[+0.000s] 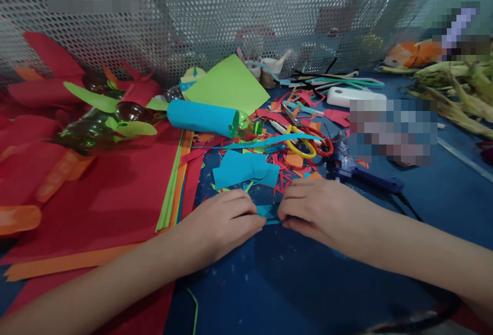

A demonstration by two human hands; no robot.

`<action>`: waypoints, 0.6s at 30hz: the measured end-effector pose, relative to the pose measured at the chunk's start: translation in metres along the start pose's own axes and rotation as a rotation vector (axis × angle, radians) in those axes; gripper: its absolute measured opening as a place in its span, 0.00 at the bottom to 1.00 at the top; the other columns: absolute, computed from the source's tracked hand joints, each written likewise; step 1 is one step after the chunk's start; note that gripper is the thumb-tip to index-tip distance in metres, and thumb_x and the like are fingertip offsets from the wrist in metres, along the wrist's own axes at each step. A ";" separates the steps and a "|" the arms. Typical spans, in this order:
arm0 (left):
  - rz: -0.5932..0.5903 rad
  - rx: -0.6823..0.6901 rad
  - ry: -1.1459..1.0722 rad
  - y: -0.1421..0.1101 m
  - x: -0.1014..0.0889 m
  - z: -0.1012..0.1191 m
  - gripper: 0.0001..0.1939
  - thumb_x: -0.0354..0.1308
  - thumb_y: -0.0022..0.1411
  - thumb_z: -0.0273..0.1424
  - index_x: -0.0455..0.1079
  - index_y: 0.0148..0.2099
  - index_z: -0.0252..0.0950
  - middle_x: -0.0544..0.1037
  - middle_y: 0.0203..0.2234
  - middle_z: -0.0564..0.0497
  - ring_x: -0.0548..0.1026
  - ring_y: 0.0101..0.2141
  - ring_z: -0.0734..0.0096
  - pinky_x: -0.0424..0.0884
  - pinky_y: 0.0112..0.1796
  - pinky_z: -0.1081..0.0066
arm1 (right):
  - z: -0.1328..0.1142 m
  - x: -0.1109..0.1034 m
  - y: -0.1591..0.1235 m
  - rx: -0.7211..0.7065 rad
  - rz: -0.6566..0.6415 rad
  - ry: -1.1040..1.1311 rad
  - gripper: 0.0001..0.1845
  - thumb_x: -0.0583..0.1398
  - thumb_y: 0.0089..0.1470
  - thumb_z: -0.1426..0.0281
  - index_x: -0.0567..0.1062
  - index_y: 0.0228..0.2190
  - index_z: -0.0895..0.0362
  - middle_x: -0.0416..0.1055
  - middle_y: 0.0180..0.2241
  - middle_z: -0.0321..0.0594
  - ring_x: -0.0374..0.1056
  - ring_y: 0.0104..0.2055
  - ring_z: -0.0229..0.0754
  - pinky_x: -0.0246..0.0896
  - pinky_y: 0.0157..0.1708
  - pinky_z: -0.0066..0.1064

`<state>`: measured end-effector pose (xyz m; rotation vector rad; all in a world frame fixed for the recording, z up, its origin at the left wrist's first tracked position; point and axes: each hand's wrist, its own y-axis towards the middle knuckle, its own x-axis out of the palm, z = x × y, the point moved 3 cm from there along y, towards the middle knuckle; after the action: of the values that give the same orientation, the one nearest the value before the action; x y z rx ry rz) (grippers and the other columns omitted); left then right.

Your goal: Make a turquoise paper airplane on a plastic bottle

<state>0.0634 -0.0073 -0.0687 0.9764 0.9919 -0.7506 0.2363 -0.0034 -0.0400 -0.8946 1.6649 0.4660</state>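
A small piece of blue paper [269, 212] lies low over the dark blue table, pinched at both ends. My left hand [227, 217] has its fingers closed on the left end. The right end is in the closed fingers of my right hand [314, 206]. Both ends of the paper are hidden under the fingers. Just beyond them rest blue paper cutouts [246, 169], partly overlapping, among paper scraps. Farther back lies a green plastic bottle [248, 125] on its side, its body wrapped in blue paper [202, 117].
A blue glue gun [362, 173] with a cord lies beyond my right hand. Scissors [304, 142] with yellow and red handles sit among scraps. Red sheets [127, 196], paper strips [173, 186] and paper-finned bottles [131, 111] fill the left. A perforated metal panel [215, 11] stands behind.
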 end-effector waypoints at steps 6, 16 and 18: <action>0.014 -0.038 0.016 -0.001 0.001 -0.002 0.10 0.50 0.67 0.28 0.73 0.42 0.35 0.75 0.31 0.48 0.71 0.34 0.68 0.70 0.37 0.68 | 0.001 0.002 0.000 0.050 -0.004 0.051 0.06 0.59 0.56 0.76 0.78 0.30 0.58 0.75 0.31 0.39 0.70 0.35 0.42 0.61 0.35 0.32; -0.035 0.023 0.062 -0.007 0.004 -0.002 0.11 0.46 0.68 0.24 0.69 0.45 0.34 0.76 0.34 0.48 0.71 0.37 0.66 0.69 0.40 0.66 | -0.001 0.000 0.000 0.078 -0.025 0.013 0.05 0.59 0.56 0.77 0.75 0.31 0.59 0.74 0.30 0.39 0.69 0.33 0.41 0.60 0.31 0.30; -0.028 0.029 0.069 -0.005 0.002 -0.002 0.12 0.45 0.68 0.24 0.70 0.44 0.34 0.76 0.33 0.48 0.71 0.37 0.67 0.69 0.40 0.67 | 0.000 -0.001 -0.001 0.068 -0.042 -0.007 0.06 0.58 0.57 0.77 0.75 0.30 0.59 0.74 0.29 0.39 0.69 0.33 0.41 0.60 0.31 0.30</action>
<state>0.0595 -0.0076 -0.0725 1.0210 1.0586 -0.7608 0.2367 -0.0038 -0.0391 -0.8750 1.6431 0.3809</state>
